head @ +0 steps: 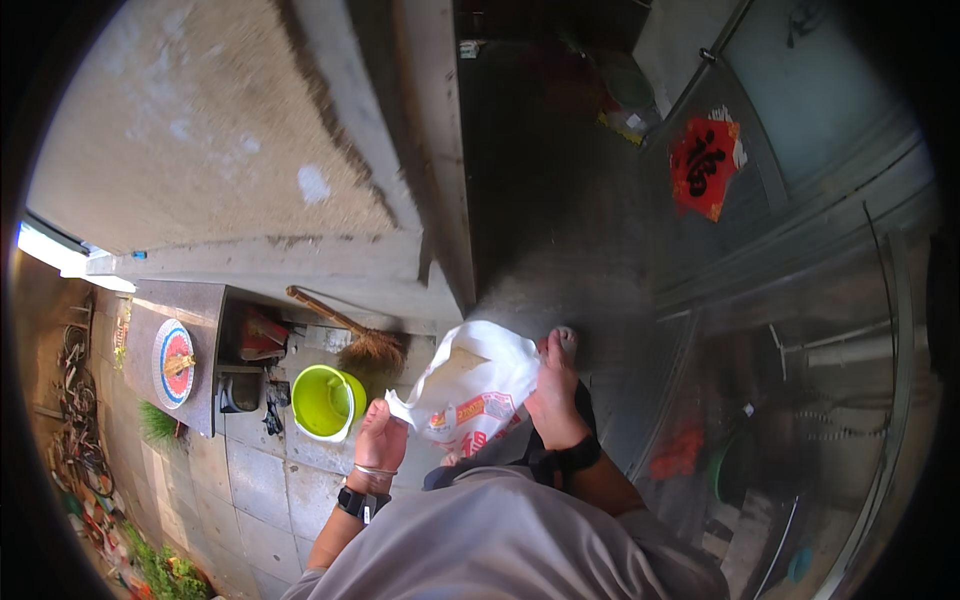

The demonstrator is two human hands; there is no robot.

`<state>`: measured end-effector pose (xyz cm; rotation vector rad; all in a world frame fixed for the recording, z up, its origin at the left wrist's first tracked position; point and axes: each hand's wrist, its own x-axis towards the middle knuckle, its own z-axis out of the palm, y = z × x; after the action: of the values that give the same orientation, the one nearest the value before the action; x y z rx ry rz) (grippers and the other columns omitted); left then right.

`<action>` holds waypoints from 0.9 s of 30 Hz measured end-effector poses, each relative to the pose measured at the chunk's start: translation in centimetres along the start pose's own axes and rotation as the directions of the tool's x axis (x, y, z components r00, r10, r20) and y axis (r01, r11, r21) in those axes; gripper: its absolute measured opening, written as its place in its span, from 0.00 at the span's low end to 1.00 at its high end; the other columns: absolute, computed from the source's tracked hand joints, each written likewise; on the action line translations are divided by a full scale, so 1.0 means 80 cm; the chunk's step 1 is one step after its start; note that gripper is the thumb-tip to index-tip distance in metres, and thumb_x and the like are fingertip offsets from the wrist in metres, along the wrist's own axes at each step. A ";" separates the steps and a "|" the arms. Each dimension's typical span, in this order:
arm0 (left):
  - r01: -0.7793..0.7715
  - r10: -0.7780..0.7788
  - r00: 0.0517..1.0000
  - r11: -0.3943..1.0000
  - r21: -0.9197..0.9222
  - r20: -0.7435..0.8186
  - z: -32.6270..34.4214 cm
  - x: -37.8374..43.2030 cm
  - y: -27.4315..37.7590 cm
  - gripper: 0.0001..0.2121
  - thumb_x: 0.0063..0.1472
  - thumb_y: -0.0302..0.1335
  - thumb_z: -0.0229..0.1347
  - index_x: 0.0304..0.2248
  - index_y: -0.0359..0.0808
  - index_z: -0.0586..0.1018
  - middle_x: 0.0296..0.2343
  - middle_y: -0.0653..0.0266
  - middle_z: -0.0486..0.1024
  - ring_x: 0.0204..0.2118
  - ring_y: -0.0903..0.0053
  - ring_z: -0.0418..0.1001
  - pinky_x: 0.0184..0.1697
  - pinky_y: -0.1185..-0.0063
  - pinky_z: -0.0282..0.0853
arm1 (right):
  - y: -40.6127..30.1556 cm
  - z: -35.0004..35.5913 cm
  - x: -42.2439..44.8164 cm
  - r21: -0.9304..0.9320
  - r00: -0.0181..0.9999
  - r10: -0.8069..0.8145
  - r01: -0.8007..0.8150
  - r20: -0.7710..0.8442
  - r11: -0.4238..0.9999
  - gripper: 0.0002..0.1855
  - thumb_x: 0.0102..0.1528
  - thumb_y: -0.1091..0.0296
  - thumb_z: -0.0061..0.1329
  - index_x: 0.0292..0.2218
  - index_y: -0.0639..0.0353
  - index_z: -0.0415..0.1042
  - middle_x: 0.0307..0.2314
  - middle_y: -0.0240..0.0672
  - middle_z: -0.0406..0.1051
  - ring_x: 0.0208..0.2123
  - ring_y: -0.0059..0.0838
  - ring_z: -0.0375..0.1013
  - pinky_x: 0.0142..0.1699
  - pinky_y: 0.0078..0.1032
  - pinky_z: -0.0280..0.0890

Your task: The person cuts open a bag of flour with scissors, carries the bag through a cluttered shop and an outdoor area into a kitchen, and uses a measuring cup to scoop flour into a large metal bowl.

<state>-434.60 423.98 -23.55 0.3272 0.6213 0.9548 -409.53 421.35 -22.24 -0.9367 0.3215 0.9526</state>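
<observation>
A white woven sack (480, 375) with red printing hangs in front of my body, its mouth spread wide between my two hands. My left hand (381, 441) grips the rim at one side, thumb on top. The opposite side of the rim is in my right hand (555, 390). Something pale tan shows inside the sack; what it is cannot be told. Beside my left hand, a lime-green plastic bucket (324, 405) with a white rim stands on the paving. Nothing can be made out in it but a whitish patch.
A straw broom (373, 349) leans by the wall behind the bucket. Further left, a table (202, 330) holds a patterned round tray (166, 352) with a yellowish item. A dark doorway opens ahead; a glazed door (757, 165) with a red paper decoration (705, 165) stands at right.
</observation>
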 end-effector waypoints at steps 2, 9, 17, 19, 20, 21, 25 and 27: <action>0.048 -0.050 0.998 0.998 0.037 0.042 0.045 0.056 -0.032 0.03 0.58 0.27 0.47 0.29 0.38 0.70 0.32 0.68 0.71 0.38 0.78 0.67 0.47 0.77 0.56 | -0.058 -0.002 0.039 -0.059 0.999 0.010 -0.007 0.047 0.998 0.12 0.58 0.57 0.39 0.28 0.54 0.65 0.25 0.23 0.63 0.31 0.18 0.64 0.41 0.21 0.61; 0.195 -0.192 0.980 0.978 0.070 -0.049 0.225 0.247 -0.139 0.05 0.59 0.24 0.45 0.26 0.36 0.71 0.25 0.70 0.70 0.31 0.82 0.65 0.41 0.81 0.59 | -0.281 0.047 0.188 -0.222 0.989 -0.132 0.115 -0.060 0.968 0.14 0.58 0.57 0.36 0.25 0.55 0.61 0.22 0.26 0.59 0.26 0.19 0.61 0.36 0.21 0.61; 0.206 -0.206 0.979 0.978 0.026 0.003 0.430 0.479 -0.173 0.07 0.59 0.24 0.47 0.23 0.37 0.71 0.23 0.71 0.68 0.30 0.81 0.65 0.38 0.82 0.59 | -0.480 0.184 0.327 -0.239 0.970 -0.201 0.229 0.135 0.944 0.16 0.59 0.54 0.34 0.25 0.55 0.60 0.24 0.29 0.63 0.30 0.24 0.66 0.38 0.26 0.64; 0.237 -0.236 0.971 0.971 -0.015 0.035 0.479 0.541 -0.172 0.05 0.59 0.25 0.48 0.25 0.37 0.71 0.24 0.70 0.69 0.33 0.80 0.65 0.40 0.81 0.60 | -0.513 0.231 0.364 -0.226 0.951 -0.307 0.307 0.039 0.924 0.16 0.59 0.52 0.33 0.26 0.53 0.60 0.22 0.27 0.60 0.28 0.23 0.63 0.37 0.24 0.62; 0.245 -0.244 0.969 0.969 -0.019 0.040 0.500 0.572 -0.171 0.05 0.59 0.25 0.48 0.25 0.36 0.71 0.25 0.69 0.69 0.33 0.79 0.66 0.41 0.81 0.61 | -0.532 0.210 0.417 -0.183 0.969 -0.231 0.244 0.088 0.952 0.17 0.59 0.51 0.32 0.28 0.54 0.60 0.25 0.29 0.63 0.30 0.26 0.66 0.39 0.28 0.63; 0.253 -0.253 0.967 0.967 -0.006 0.030 0.512 0.601 -0.163 0.05 0.59 0.26 0.48 0.26 0.36 0.71 0.26 0.68 0.69 0.33 0.79 0.66 0.42 0.81 0.61 | -0.541 0.232 0.437 -0.189 0.966 -0.238 0.254 0.105 0.948 0.17 0.59 0.51 0.32 0.28 0.54 0.60 0.25 0.29 0.63 0.30 0.26 0.66 0.39 0.28 0.63; 0.293 -0.295 0.943 0.955 0.039 0.153 0.548 0.723 -0.140 0.05 0.59 0.25 0.47 0.26 0.38 0.69 0.27 0.69 0.68 0.34 0.81 0.65 0.41 0.81 0.62 | -0.559 0.318 0.511 -0.201 0.943 -0.309 0.329 0.127 0.923 0.27 0.58 0.47 0.29 0.45 0.63 0.61 0.42 0.37 0.65 0.44 0.37 0.66 0.49 0.35 0.60; 0.335 -0.340 0.932 0.940 0.059 0.126 0.585 0.774 -0.113 0.05 0.59 0.26 0.47 0.25 0.38 0.69 0.26 0.70 0.68 0.32 0.82 0.64 0.39 0.82 0.62 | -0.573 0.343 0.574 -0.617 0.855 -0.489 0.482 0.173 0.623 0.26 0.58 0.48 0.30 0.43 0.63 0.62 0.40 0.36 0.66 0.42 0.36 0.67 0.47 0.34 0.62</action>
<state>-373.23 471.19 -13.15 0.3030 0.5504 0.5860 -350.46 457.67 -9.61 -1.5689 -0.2894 0.5322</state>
